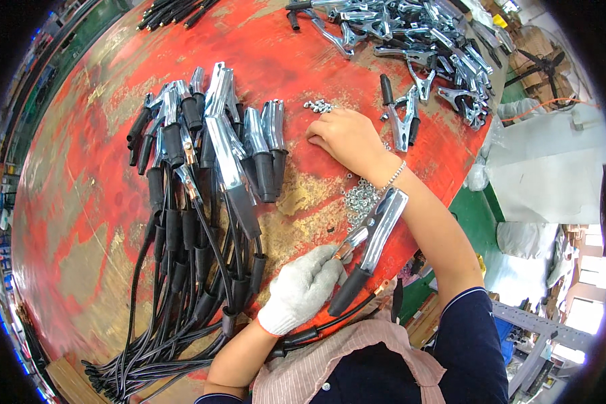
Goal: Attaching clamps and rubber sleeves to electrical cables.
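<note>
My left hand [303, 286], in a white knit glove, closes around a metal spring clamp [387, 232] with black grip sleeves, near the table's front edge. A copper-coloured piece [343, 252] shows at the clamp beside the glove's fingertips. My right hand [348, 138] is bare, with a chain bracelet at the wrist. Its fingers curl together just below a small heap of screws [318, 106]; whatever they pinch is hidden. Between the hands lies a pile of small nuts [362, 200]. A black cable [346, 315] with a copper lug [382, 289] runs below the held clamp.
Left of my hands lies a bundle of clamps [222, 151] joined to black cables [175, 337]. A large heap of loose clamps [424, 40] covers the far right, with one clamp [402, 118] beside my right hand. More black cables [175, 12] lie at the far edge of the red worn table [101, 168].
</note>
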A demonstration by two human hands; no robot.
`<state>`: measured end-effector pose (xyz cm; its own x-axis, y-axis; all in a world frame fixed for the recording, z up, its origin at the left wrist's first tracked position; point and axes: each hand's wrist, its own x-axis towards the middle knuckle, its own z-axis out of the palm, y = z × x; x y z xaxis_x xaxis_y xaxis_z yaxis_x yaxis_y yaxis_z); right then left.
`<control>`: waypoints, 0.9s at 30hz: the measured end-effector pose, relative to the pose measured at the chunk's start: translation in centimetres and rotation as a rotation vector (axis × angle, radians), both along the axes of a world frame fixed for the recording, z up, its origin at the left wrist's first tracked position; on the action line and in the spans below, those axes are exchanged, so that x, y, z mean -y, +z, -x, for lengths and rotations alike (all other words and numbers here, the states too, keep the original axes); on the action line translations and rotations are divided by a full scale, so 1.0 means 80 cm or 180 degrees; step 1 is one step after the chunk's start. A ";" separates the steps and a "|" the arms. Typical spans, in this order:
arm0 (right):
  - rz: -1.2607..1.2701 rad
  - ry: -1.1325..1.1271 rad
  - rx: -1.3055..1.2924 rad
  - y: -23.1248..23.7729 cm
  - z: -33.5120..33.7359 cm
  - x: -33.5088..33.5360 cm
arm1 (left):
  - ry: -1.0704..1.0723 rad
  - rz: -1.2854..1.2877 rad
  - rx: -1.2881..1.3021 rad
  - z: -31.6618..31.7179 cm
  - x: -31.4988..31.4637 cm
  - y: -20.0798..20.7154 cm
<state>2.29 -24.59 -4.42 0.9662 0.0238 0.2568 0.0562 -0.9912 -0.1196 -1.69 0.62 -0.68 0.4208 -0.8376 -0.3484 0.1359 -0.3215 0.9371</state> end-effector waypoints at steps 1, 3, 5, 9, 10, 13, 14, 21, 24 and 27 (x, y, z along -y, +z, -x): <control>0.0003 -0.0056 -0.0021 0.001 0.000 0.000 | -0.0007 0.0014 0.0024 0.000 0.000 0.001; -0.0111 -0.0182 0.0034 -0.002 0.002 0.001 | -0.0042 0.0073 0.0256 0.000 0.001 0.001; -0.0109 -0.0290 0.0031 0.000 0.006 -0.001 | -0.0070 0.0055 0.0413 0.003 0.001 0.001; -0.1417 -0.0606 -0.0053 0.030 0.028 -0.016 | -0.0092 0.0004 0.0473 0.005 -0.002 0.001; -0.2117 -0.0744 -0.0058 0.043 0.044 -0.025 | -0.0112 0.0039 0.0463 0.006 -0.003 0.002; -0.4161 -0.1206 -0.0389 0.055 0.110 -0.061 | -0.0115 0.0065 0.0642 0.007 -0.004 0.004; -0.4762 -0.1331 -0.0313 0.057 0.134 -0.073 | -0.0125 0.0108 0.0660 0.008 -0.002 0.006; -0.5191 -0.1423 0.0087 0.026 0.233 -0.127 | -0.0610 0.0045 0.0505 0.015 -0.002 0.012; -0.5002 -0.0993 0.0160 0.015 0.244 -0.128 | -0.0713 0.0168 0.0794 0.020 -0.001 0.005; -0.5566 -0.1040 -0.0131 0.014 0.248 -0.126 | -0.0803 0.0105 0.0540 0.017 0.000 0.018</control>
<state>-17.53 -14.48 -3.31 0.8810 -0.4003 -0.2522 -0.1279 0.3117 -0.9415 -3.08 0.59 0.78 0.2478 -0.9327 -0.2620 -0.1036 -0.2943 0.9501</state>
